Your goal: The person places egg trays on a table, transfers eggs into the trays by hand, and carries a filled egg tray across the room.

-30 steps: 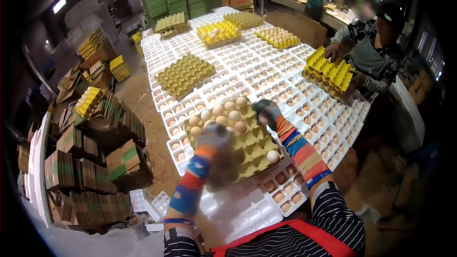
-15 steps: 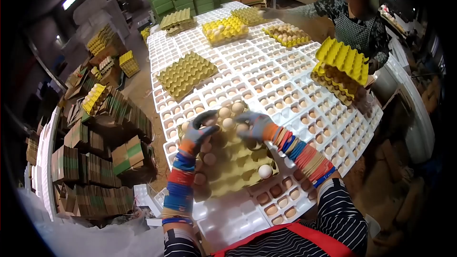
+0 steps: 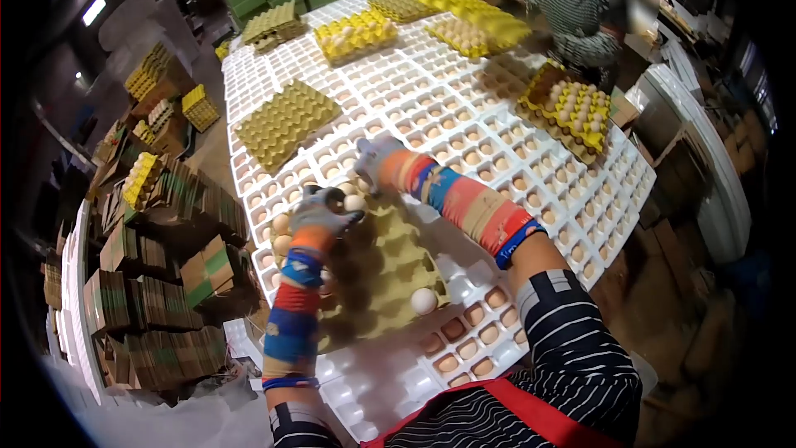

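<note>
A pulp egg tray [image 3: 390, 270] lies in front of me on white foam egg trays. Some of its cups at the left and far side hold eggs. One pale egg [image 3: 424, 301] sits near its right front corner. My gloved left hand [image 3: 325, 214] is over its far left part, fingers curled, beside an egg [image 3: 354, 202]. Whatever is under those fingers is hidden. Just past the tray's far edge, my gloved right hand [image 3: 379, 160] points down over the foam trays [image 3: 431, 129]. Its fingertips are blurred, and I cannot see what they hold.
Upside-down or bare pulp trays [image 3: 286, 124] rest on the foam at the left. Yellow trays of eggs [image 3: 356, 36] stand farther back, and another stack [image 3: 572, 108] is at the right. A co-worker [image 3: 576, 12] stands beyond it. Flattened cartons [image 3: 157, 303] are piled at left.
My right hand has moved left and away from me, off the pulp tray. Several eggs near my hands are gone from view. The co-worker's upper yellow tray has been lifted off the right stack.
</note>
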Available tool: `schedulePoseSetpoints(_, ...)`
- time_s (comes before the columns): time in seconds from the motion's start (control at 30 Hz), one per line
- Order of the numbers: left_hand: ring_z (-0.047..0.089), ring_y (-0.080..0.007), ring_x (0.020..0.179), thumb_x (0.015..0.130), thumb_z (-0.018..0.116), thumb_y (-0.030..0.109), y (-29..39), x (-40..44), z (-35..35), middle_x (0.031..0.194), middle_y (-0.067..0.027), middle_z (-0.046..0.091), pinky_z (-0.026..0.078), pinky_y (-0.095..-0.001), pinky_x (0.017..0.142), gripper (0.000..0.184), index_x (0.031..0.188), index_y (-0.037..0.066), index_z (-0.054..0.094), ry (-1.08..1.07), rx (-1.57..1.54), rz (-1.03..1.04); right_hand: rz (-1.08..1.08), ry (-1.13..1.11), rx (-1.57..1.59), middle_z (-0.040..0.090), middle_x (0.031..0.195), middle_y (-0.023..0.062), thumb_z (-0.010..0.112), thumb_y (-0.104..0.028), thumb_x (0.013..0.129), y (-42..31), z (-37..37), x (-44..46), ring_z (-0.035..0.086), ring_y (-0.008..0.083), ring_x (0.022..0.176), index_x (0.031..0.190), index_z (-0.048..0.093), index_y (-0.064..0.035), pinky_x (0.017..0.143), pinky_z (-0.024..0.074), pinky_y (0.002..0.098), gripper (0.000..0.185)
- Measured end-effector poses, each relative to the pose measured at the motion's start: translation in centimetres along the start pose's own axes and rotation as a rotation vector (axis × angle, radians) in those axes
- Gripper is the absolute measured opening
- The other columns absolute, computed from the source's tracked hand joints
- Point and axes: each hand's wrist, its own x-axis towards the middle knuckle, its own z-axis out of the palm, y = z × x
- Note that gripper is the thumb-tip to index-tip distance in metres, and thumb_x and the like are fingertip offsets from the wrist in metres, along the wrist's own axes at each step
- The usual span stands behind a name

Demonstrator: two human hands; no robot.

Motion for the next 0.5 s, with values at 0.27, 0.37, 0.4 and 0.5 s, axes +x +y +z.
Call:
schedulePoseSetpoints(0.27,0.059,-0.0243,0.089,0.059,0.080,0.031,4.2,-0.1,2.3,0.101,-0.0080,0.057,0.049,-0.0344,0.078,0.042,0.094,0.013,0.067,0.053,-0.374,0.447,0.632,-0.025,0.678,0.060,0.114,0.0139,0.065,-0.062,0.061,9.9,6.5,-14.2,0.058,0.0277,0.104,0.111,0.063,-0.0172,0.089,0.0459,0.0379,0.067)
schedulePoseSetpoints(0.37,0.059,-0.0280,0.090,0.063,0.077,0.035,9.6,0.0,3.4,0.103,-0.0080,0.056,0.049,-0.0366,0.075,0.037,0.092,0.016,0.067,-0.019,-0.069,0.438,0.649,-0.144,0.445,0.052,0.125,0.0129,0.062,-0.051,0.069,6.9,9.3,-14.6,0.051,0.0258,0.114,0.116,0.060,-0.0209,0.094,0.0417,0.0354,0.056)
schedulePoseSetpoints(0.4,0.059,-0.0275,0.089,0.062,0.076,0.036,10.3,0.4,4.9,0.101,-0.0073,0.055,0.049,-0.0370,0.074,0.037,0.092,0.016,0.066,-0.020,-0.042,0.451,0.636,-0.103,0.427,0.052,0.125,0.0132,0.060,-0.047,0.073,6.4,10.6,-14.5,0.050,0.0251,0.115,0.117,0.059,-0.0209,0.094,0.0419,0.0349,0.051)
schedulePoseSetpoints(0.5,0.059,-0.0285,0.086,0.064,0.075,0.036,12.3,1.2,7.3,0.099,-0.0096,0.055,0.049,-0.0383,0.071,0.035,0.091,0.017,0.065,-0.087,0.069,0.425,0.786,0.016,0.695,0.051,0.126,0.0136,0.052,-0.042,0.081,7.4,13.4,-15.2,0.050,0.0266,0.115,0.121,0.056,-0.0214,0.094,0.0421,0.0358,0.045)
